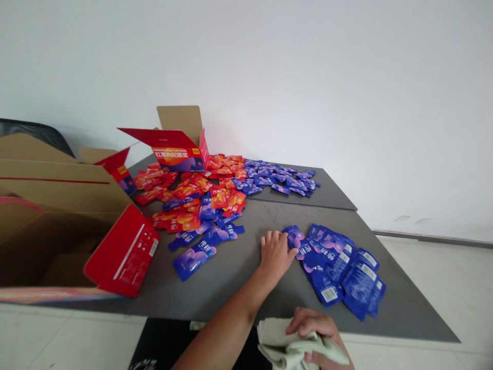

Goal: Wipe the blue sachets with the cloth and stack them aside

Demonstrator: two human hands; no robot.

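My left hand [276, 252] rests on the grey table, its fingers slightly spread, beside the left end of a blue pouch [295, 236]. My right hand [318, 329] is at the table's front edge, its fingers wrapped round a pale green cloth [283, 336]. Overlapping blue pouches [331, 254] lie to the right of my left hand, some with barcodes showing. Left of that hand, a few more blue pouches [195, 258] lie near a pile of red-orange pouches [185, 221].
A large open carton [57, 192] with a red flap stands at the left front. Behind it are a smaller open red box [122, 172] and another open red box [179, 156]. More blue pouches [285, 177] are heaped at the back. A white wall stands behind the table [246, 267].
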